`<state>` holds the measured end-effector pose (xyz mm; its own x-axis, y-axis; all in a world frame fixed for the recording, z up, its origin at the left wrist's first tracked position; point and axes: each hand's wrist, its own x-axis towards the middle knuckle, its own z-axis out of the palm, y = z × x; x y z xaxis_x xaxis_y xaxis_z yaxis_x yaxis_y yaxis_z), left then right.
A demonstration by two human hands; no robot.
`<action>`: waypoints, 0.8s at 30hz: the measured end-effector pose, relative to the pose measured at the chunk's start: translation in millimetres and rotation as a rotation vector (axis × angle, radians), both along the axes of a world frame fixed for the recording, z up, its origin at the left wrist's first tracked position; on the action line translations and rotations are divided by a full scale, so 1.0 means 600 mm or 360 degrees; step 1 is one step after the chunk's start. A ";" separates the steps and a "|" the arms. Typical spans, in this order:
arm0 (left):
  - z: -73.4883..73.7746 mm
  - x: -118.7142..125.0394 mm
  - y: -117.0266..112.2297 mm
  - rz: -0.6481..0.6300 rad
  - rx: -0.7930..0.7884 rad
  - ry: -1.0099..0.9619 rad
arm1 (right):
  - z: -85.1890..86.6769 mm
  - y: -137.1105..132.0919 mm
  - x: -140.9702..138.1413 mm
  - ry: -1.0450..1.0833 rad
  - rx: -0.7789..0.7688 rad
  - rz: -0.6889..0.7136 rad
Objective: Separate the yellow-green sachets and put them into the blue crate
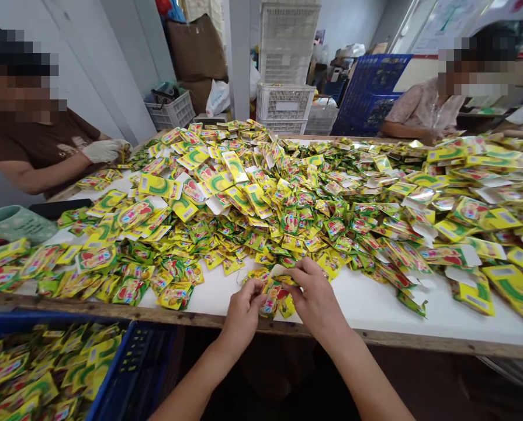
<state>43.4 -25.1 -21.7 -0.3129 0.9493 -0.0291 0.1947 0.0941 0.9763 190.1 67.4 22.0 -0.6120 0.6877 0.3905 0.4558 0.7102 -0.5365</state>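
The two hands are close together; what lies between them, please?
In the head view, a yellow box with a white flap lies between the left hand and right hand.

Bright, even light falls on the white tabletop [366, 307], with deep shadow beneath and stretched, soft picture edges.

Site: a packing workshop, by appearance. Evidence: long white worktop [366, 313] heaped with many near-identical packets [290, 224] and small cartons [235, 166]; blue crate [130, 339] of similar goods at the near edge; white crates [285, 104] stacked behind; co-workers seated around, one in a pale glove [106, 151].
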 end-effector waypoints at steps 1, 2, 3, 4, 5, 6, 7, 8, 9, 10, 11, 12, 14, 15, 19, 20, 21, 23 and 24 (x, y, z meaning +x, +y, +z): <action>0.002 0.000 -0.001 -0.0026 0.0014 0.0000 | 0.009 0.001 0.002 -0.0128 -0.0020 0.0040; 0.003 0.001 -0.001 -0.0063 0.0036 -0.0021 | 0.018 0.002 0.003 -0.0238 -0.0030 0.0096; 0.005 0.002 0.000 -0.0103 0.0063 -0.0061 | 0.027 0.004 0.004 -0.0315 -0.0031 0.0173; 0.007 0.004 0.001 -0.0138 0.0086 -0.0119 | 0.035 0.006 0.004 -0.0346 -0.0039 0.0249; 0.009 0.005 0.003 -0.0170 0.0098 -0.0199 | 0.041 0.008 0.005 -0.0334 -0.0064 0.0285; 0.011 0.006 0.005 -0.0196 0.0097 -0.0300 | 0.047 0.010 0.005 -0.0294 -0.0106 0.0282; 0.013 0.007 0.007 -0.0221 0.0091 -0.0408 | 0.050 0.012 0.005 -0.0235 -0.0155 0.0242; 0.014 0.008 0.009 -0.0246 0.0082 -0.0504 | 0.052 0.013 0.004 -0.0169 -0.0195 0.0187; 0.014 0.009 0.010 -0.0268 0.0079 -0.0577 | 0.052 0.013 0.002 -0.0105 -0.0197 0.0138; 0.015 0.009 0.011 -0.0279 0.0083 -0.0631 | 0.049 0.011 0.000 -0.0059 -0.0152 0.0119; 0.015 0.010 0.010 -0.0278 0.0099 -0.0661 | 0.045 0.009 -0.002 -0.0041 -0.0074 0.0143; 0.015 0.009 0.009 -0.0266 0.0121 -0.0661 | 0.039 0.006 -0.004 -0.0039 0.0012 0.0201; 0.015 0.008 0.005 -0.0249 0.0154 -0.0620 | 0.027 -0.004 -0.005 -0.0081 0.0101 0.0336; 0.016 0.007 0.003 -0.0254 0.0157 -0.0591 | 0.020 -0.009 -0.003 -0.0100 0.0087 0.0397; 0.027 0.000 -0.008 -0.0296 0.0111 -0.0506 | 0.001 -0.028 0.015 0.0301 -0.0223 0.0216; 0.031 -0.001 -0.009 -0.0281 0.0079 -0.0525 | -0.003 -0.032 0.019 0.0467 -0.0387 0.0087; 0.035 -0.003 -0.011 -0.0265 0.0044 -0.0569 | -0.007 -0.037 0.023 0.0594 -0.0606 -0.0005; 0.042 -0.007 -0.013 -0.0267 -0.0033 -0.0732 | -0.014 -0.046 0.025 0.0690 -0.1084 -0.0003; 0.045 -0.010 -0.013 -0.0284 -0.0064 -0.0837 | -0.017 -0.050 0.024 0.0698 -0.1250 0.0057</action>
